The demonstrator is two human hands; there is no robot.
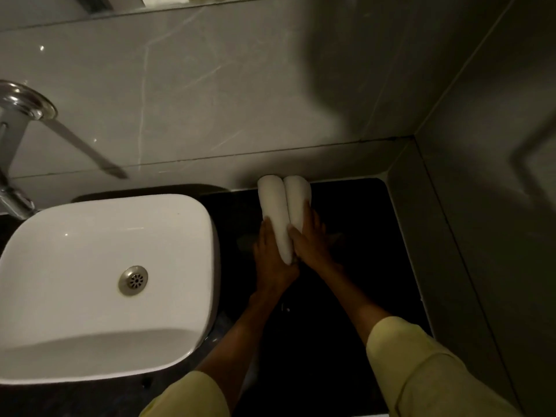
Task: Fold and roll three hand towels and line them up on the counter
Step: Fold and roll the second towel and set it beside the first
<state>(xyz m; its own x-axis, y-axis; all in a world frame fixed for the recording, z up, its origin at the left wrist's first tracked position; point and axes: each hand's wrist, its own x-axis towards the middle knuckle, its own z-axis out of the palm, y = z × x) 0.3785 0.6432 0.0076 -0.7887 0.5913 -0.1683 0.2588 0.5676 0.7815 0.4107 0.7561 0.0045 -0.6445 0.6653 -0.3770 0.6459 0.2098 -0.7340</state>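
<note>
Two white rolled hand towels lie side by side on the black counter [355,236], their far ends against the back wall. The left roll [275,212] is longer in view; the right roll [296,195] touches it. My left hand [270,260] cups the near end and left side of the left roll. My right hand [310,239] lies flat over the near end of the right roll, thumb pressed between the two rolls. No third towel is visible.
A white square basin [99,284] with a metal drain stands left of the towels. A chrome tap [18,115] juts out at the far left. Grey tiled walls [210,100] close the counter at the back and right.
</note>
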